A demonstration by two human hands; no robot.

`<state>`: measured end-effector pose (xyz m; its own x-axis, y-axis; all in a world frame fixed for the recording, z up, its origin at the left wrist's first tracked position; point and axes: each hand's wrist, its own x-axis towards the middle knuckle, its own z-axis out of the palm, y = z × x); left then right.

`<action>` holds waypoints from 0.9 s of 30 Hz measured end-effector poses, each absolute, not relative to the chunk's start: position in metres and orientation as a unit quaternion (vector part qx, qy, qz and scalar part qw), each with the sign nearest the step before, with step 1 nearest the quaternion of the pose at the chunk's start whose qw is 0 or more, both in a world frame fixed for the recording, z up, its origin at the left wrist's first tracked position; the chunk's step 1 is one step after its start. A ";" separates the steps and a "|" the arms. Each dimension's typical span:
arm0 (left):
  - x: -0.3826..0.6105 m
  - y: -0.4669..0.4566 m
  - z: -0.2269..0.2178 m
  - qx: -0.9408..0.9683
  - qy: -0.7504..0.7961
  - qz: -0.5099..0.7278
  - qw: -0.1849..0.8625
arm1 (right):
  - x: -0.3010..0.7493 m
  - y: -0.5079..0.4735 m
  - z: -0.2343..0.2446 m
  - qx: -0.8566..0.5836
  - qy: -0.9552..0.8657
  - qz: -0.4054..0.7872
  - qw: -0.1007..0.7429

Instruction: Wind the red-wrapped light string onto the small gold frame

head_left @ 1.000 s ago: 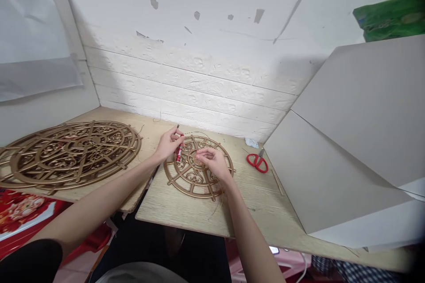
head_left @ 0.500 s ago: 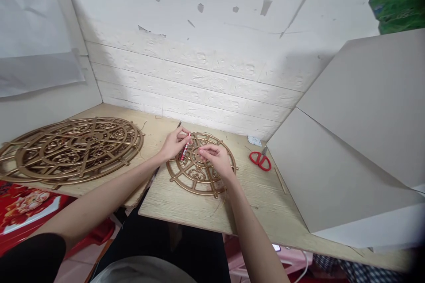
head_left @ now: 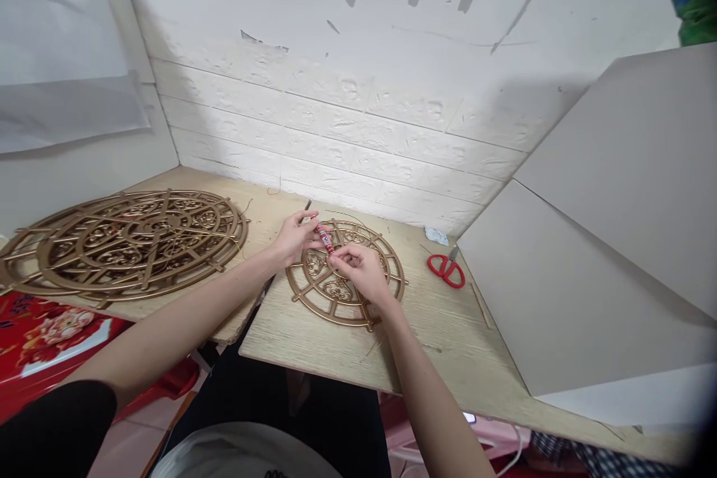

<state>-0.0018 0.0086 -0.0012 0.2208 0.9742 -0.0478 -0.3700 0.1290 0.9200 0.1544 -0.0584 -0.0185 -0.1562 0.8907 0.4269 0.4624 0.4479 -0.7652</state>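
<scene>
My left hand (head_left: 296, 237) grips the upper end of a small red-and-white tube (head_left: 325, 237) between thumb and fingers. At the tube's lower end, my right hand (head_left: 358, 269) pinches with thumb and fingertips, so the tube spans both hands at a tilt. Beneath them a round gold-coloured openwork frame (head_left: 337, 290) with spokes and scrollwork lies flat on the wooden table (head_left: 314, 351). Parts of the frame's centre are hidden by my hands.
Several larger gold openwork frames (head_left: 140, 239) are stacked on the left. Scissors with red handles (head_left: 446, 270) lie to the right, near a crumpled pale wrapper (head_left: 435, 236) and a thin stick (head_left: 480, 305). White panels (head_left: 616, 239) and a brick-patterned wall (head_left: 336, 127) border the table.
The tube has swung from leaning right to leaning left, its lower end now at my right fingertips. My right hand has closed on that end. The whole view has shifted slightly.
</scene>
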 end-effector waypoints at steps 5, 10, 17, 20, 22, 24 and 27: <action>-0.001 0.009 -0.001 0.397 0.350 0.516 0.673 | 0.157 -0.062 -0.013 -0.485 -0.706 0.228 0.462; 0.000 0.009 -0.004 0.396 0.350 0.512 0.678 | 0.158 -0.060 -0.016 -0.479 -0.710 0.222 0.466; 0.003 0.007 -0.005 0.383 0.348 0.530 0.671 | 0.156 -0.060 -0.016 -0.491 -0.711 0.184 0.469; 0.005 0.007 -0.007 0.382 0.352 0.538 0.663 | 0.156 -0.059 -0.018 -0.491 -0.705 0.186 0.476; 0.006 0.007 -0.009 0.385 0.356 0.539 0.659 | 0.157 -0.059 -0.020 -0.485 -0.703 0.199 0.481; 0.006 0.008 -0.011 0.391 0.360 0.538 0.654 | 0.156 -0.059 -0.022 -0.471 -0.712 0.220 0.472; 0.006 0.007 -0.013 0.402 0.359 0.534 0.651 | 0.155 -0.060 -0.024 -0.450 -0.732 0.248 0.448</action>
